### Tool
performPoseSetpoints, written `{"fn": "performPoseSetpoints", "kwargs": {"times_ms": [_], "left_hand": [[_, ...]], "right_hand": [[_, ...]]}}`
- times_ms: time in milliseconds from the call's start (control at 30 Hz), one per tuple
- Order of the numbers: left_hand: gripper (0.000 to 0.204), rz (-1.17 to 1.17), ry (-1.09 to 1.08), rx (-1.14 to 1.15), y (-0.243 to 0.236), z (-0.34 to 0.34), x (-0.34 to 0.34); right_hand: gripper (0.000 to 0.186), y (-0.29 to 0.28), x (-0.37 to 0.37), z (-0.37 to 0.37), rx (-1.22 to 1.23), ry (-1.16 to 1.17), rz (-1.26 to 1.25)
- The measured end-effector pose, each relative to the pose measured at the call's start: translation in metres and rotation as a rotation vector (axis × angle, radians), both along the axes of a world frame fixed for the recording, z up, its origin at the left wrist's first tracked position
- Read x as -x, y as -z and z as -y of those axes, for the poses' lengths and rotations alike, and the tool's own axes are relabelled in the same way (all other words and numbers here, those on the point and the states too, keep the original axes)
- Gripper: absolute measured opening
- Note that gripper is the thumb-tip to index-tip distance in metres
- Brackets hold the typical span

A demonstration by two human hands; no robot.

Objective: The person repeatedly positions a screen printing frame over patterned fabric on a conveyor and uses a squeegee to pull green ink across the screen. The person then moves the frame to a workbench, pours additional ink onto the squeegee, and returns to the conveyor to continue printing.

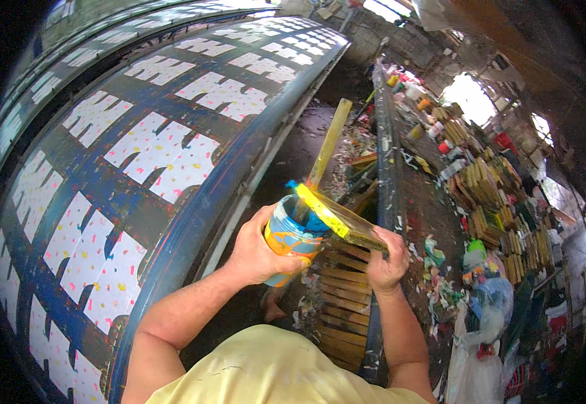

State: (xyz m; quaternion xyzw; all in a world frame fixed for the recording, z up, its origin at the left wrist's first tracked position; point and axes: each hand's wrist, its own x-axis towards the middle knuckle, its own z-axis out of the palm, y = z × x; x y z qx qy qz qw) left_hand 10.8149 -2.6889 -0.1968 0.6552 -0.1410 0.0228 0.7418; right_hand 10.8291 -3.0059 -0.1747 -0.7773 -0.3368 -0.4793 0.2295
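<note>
My left hand (259,248) is wrapped round a paint container (291,239), whose outside is smeared orange, yellow and blue. Thick blue paint (314,221) shows at its mouth, and a flat wooden stick (331,141) slants up out of it, away from me. In my right hand (387,260) is a wooden squeegee (347,219), gripped at its near right end. Bright yellow paint coats its long edge. Its far end rests over or just above the container's rim, beside a dab of blue; exact contact cannot be made out.
A long dark printing table (171,252) runs along my left, with white fabric pieces (99,259) spotted pink and yellow. Below my hands lie wooden slats (343,296). To the right, a bench holds stacked wooden blocks (488,182), paint pots and plastic bags (485,323).
</note>
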Motion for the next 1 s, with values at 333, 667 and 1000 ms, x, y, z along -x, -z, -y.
{"fn": "performPoseSetpoints", "kwargs": {"times_ms": [333, 667, 1000], "left_hand": [[0.111, 0.221, -0.085, -0.242, 0.023, 0.012, -0.168], [0.091, 0.008, -0.110, -0.027, 0.014, 0.024, -0.371], [0.083, 0.027, -0.484, -0.128, 0.024, 0.008, -0.578]], "right_hand": [[0.022, 0.014, -0.128, 0.115, 0.303, 0.190, 0.061], [0.020, 0.017, -0.306, 0.225, 0.031, 0.366, -0.097], [0.039, -0.039, -0.521, 0.327, -0.973, 0.448, 0.182]]}}
